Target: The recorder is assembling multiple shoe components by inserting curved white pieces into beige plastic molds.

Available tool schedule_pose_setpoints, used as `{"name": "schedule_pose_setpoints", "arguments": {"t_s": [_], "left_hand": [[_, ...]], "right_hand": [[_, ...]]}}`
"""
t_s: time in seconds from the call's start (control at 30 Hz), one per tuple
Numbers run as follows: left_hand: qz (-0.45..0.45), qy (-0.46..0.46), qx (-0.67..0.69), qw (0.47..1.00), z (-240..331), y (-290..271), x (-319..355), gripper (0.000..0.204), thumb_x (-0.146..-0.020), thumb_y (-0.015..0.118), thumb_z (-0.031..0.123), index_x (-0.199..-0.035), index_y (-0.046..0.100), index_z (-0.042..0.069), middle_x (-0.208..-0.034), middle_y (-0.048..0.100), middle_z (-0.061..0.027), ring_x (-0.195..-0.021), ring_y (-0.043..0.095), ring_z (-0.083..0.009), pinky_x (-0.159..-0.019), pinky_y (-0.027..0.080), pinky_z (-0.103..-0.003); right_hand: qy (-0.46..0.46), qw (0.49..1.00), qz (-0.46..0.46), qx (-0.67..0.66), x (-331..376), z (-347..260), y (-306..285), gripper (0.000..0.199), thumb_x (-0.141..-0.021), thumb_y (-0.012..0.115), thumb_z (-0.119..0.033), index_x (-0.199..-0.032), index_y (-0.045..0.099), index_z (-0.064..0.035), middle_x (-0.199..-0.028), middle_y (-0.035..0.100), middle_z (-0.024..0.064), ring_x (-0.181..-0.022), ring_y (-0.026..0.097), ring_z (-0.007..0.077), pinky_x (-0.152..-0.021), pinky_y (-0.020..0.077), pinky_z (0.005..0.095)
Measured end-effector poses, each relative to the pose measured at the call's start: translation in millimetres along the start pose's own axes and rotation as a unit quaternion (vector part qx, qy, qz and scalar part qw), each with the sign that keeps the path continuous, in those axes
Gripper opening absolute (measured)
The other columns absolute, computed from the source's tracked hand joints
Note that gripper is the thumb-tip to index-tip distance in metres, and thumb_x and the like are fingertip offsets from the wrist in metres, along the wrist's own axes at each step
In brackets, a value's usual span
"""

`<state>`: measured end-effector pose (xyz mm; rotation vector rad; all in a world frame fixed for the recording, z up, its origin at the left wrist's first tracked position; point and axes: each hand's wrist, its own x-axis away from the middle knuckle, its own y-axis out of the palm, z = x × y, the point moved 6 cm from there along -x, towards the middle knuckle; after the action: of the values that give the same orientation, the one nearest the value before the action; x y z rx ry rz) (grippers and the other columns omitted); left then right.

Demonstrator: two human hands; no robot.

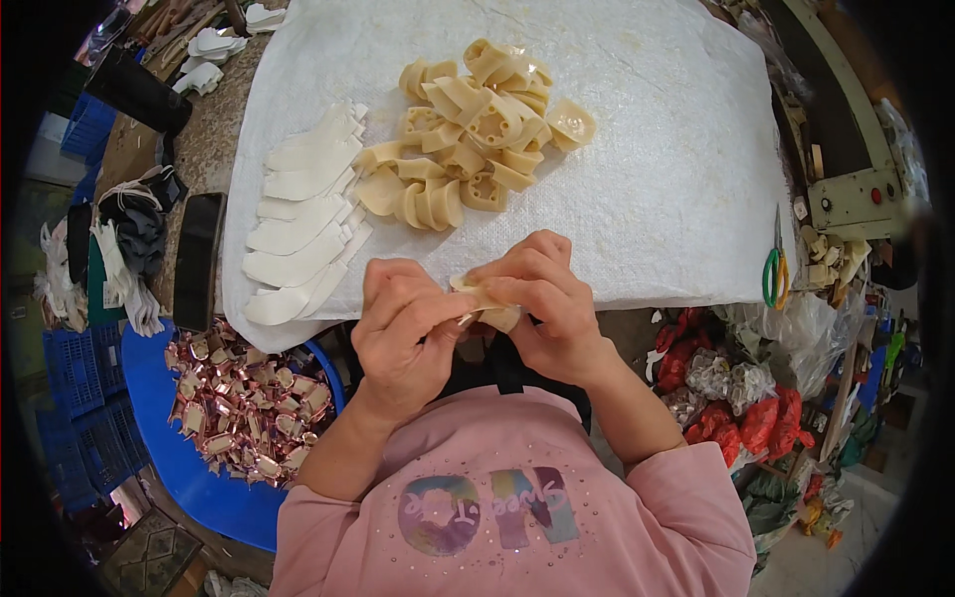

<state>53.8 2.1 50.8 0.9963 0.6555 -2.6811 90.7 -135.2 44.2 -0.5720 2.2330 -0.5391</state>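
Both hands pinch one cream plastic piece point(485, 300): left hand point(403, 333) steadies it, right hand point(542, 298) at three o'clock works its edge; firm fingertip grips seem best.

Matt cream plastic pieces point(476, 129) lie on rough white woven cloth point(647, 149); glossy coppery pieces point(244, 408).

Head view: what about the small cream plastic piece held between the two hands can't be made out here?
- Small cream plastic piece: most of it is covered by the fingers of the left hand and right hand; its full shape is hidden.
- What the fingertips do at it: too small to tell.
- Shiny copper-coloured parts in the blue tub: too small to identify.
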Motion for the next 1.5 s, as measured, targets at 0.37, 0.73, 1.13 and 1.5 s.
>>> {"name": "schedule_pose_setpoints", "arguments": {"t_s": [0.37, 0.73, 1.13, 1.5], "left_hand": [[0.04, -0.025, 0.079, 0.996, -1.4, -14.0, 5.5, 0.021, -0.074, 0.07, -0.003, -0.088, 0.059, 0.008, -0.088, 0.049, -0.0065, -0.083, 0.049, -0.0226, -0.075, 0.042, -0.032], [-0.057, 0.08, -0.014, 0.995, 16.1, 7.5, 4.4, 0.02, -0.065, 0.065, -0.008, -0.081, 0.055, -0.001, -0.087, 0.057, -0.0134, -0.072, 0.058, -0.0251, -0.059, 0.047, -0.032], [-0.101, 0.067, -0.096, 0.988, 8.0, 15.2, 6.0, 0.017, -0.066, 0.061, -0.01, -0.075, 0.051, -0.001, -0.083, 0.054, -0.0119, -0.062, 0.05, -0.0237, -0.051, 0.041, -0.032], [-0.103, 0.002, 0.12, 0.987, 3.2, 13.8, 15.1, 0.023, -0.073, 0.066, -0.012, -0.078, 0.047, 0.002, -0.091, 0.061, -0.0146, -0.079, 0.062, -0.0257, -0.064, 0.049, -0.03]], "right_hand": [[0.377, 0.805, 0.13, -0.44, 39.7, 21.1, 20.7, 0.024, -0.093, 0.055, -0.021, -0.109, 0.051, -0.0021, -0.098, 0.06, 0.0077, -0.089, 0.059, 0.0119, -0.072, 0.0536, 0.0277], [0.371, 0.78, 0.164, -0.477, 45.9, 11.3, 13.3, 0.021, -0.097, 0.045, -0.015, -0.106, 0.054, 0.0022, -0.098, 0.062, 0.0105, -0.082, 0.059, 0.0137, -0.071, 0.0488, 0.0275], [0.274, 0.955, -0.034, -0.11, 17.3, 0.7, 3.5, 0.023, -0.091, 0.047, -0.012, -0.108, 0.057, 0.0009, -0.093, 0.066, 0.0121, -0.076, 0.065, 0.0201, -0.065, 0.0508, 0.0331], [0.367, 0.802, -0.098, -0.461, 18.3, 37.6, 18.0, 0.037, -0.079, 0.071, -0.009, -0.11, 0.055, 0.0033, -0.094, 0.063, 0.0111, -0.081, 0.061, 0.0139, -0.069, 0.0513, 0.0257]]}}
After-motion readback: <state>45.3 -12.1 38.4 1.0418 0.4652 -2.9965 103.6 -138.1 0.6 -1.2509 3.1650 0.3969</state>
